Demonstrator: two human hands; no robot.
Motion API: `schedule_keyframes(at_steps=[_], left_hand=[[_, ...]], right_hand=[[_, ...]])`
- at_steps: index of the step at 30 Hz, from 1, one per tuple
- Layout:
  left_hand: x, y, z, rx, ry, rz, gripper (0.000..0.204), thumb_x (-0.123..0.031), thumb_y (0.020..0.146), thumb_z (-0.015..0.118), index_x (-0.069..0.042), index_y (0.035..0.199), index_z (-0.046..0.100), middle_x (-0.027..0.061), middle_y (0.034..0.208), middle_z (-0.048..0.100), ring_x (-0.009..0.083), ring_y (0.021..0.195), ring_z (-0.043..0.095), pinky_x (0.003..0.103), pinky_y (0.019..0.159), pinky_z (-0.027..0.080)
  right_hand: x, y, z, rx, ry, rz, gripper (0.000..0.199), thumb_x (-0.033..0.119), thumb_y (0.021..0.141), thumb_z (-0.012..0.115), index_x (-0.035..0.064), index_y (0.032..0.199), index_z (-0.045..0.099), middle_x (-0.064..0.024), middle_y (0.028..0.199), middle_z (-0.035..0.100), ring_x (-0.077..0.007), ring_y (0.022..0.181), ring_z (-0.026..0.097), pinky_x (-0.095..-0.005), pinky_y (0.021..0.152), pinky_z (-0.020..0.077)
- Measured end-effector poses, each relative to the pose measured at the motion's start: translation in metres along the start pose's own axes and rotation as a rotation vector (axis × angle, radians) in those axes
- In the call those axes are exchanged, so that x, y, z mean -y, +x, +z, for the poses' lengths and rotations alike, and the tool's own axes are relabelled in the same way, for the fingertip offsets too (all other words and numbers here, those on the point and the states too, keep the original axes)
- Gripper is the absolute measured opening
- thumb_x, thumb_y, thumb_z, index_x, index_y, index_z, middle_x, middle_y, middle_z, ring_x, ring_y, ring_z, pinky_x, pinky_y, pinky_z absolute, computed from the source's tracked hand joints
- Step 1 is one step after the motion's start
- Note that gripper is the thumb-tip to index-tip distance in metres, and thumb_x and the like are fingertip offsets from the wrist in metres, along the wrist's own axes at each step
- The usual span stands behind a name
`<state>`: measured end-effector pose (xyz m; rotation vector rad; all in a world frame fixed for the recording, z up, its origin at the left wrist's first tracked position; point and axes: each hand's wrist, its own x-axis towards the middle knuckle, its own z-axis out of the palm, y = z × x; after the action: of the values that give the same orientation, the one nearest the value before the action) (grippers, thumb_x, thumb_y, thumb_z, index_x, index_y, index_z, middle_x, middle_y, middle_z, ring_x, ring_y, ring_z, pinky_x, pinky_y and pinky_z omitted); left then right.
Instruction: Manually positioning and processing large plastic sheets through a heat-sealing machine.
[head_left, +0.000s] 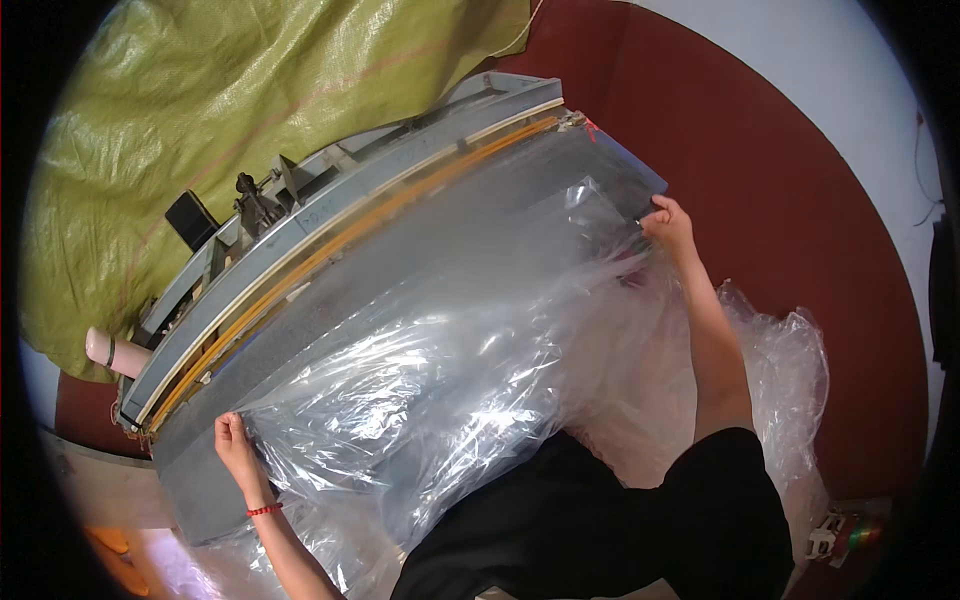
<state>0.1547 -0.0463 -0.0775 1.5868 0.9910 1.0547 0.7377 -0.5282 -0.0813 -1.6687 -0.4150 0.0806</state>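
A large sheet of clear plastic film (430,370) stretches between my two hands over a grey machine table (190,470). My left hand (238,450), below which a red bead bracelet circles the wrist, pinches the film at its left corner. At the far right, my right hand (668,225) grips the other corner close to the table's right end. The film is wrinkled and shiny, and it hangs down over the table's near side toward my body. Just beyond it, a long bar with an orange strip (390,205) runs the length of the table.
A grey metal frame (370,180) with a clamp-like mechanism (255,200) lies behind the bar. A pink bottle (115,352) rests at its left end, a black box-like object (190,220) behind it. Yellow-green woven sheeting (220,90) covers the back. More film (780,370) bunches at right.
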Motion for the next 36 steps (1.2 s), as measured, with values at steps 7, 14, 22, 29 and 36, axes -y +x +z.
schedule_keyframes(at_steps=[7, 14, 22, 29, 36], left_hand=[[0.0, 0.0, 0.0, -0.028, -0.071, 0.033, 0.012, -0.014, 0.088, 0.05, -0.008, 0.078, 0.049, -0.0079, 0.065, 0.038, 0.0013, 0.056, 0.029, 0.017, 0.05, 0.024], [-0.001, 0.001, 0.001, -0.014, -0.034, 0.03, 0.013, -0.014, 0.088, 0.051, -0.008, 0.077, 0.049, -0.0079, 0.065, 0.038, 0.0012, 0.056, 0.029, 0.017, 0.05, 0.023], [0.002, 0.002, 0.001, -0.047, 0.033, 0.033, 0.014, -0.014, 0.088, 0.051, -0.008, 0.075, 0.049, -0.0078, 0.064, 0.037, 0.0016, 0.056, 0.029, 0.017, 0.05, 0.023], [0.0, -0.001, 0.003, -0.083, 0.069, 0.05, 0.013, -0.013, 0.088, 0.051, -0.008, 0.076, 0.05, -0.0081, 0.064, 0.037, 0.0018, 0.058, 0.029, 0.017, 0.051, 0.023], [0.007, 0.003, -0.006, -0.038, 0.008, 0.036, 0.012, -0.013, 0.088, 0.051, -0.008, 0.077, 0.05, -0.0076, 0.067, 0.039, 0.0019, 0.059, 0.03, 0.017, 0.053, 0.024]], right_hand=[[-0.017, -0.038, -0.004, 0.01, -0.27, 0.046, 0.048, -0.002, 0.071, 0.062, -0.0024, 0.116, 0.044, -0.0058, 0.072, 0.059, -0.0105, 0.062, 0.056, -0.0219, 0.053, 0.043], [0.023, -0.031, 0.045, -0.338, -0.83, -0.433, 0.034, 0.03, 0.068, 0.068, 0.0044, 0.088, 0.06, -0.0116, 0.087, 0.059, -0.028, 0.086, 0.055, -0.0367, 0.072, 0.0441], [0.042, 0.002, 0.138, -0.416, -1.017, -0.338, 0.042, 0.041, 0.06, 0.073, 0.0082, 0.082, 0.057, -0.007, 0.086, 0.054, -0.0291, 0.087, 0.051, -0.0429, 0.07, 0.0401], [0.018, 0.016, 0.102, -0.46, -0.869, -0.346, 0.037, 0.029, 0.06, 0.074, 0.0077, 0.083, 0.054, -0.0075, 0.087, 0.053, -0.0279, 0.091, 0.05, -0.0417, 0.073, 0.0408], [0.015, 0.027, 0.098, -0.375, -0.902, -0.229, 0.04, 0.028, 0.063, 0.072, 0.0086, 0.095, 0.06, -0.0075, 0.098, 0.055, -0.0268, 0.098, 0.05, -0.0413, 0.078, 0.0414]])
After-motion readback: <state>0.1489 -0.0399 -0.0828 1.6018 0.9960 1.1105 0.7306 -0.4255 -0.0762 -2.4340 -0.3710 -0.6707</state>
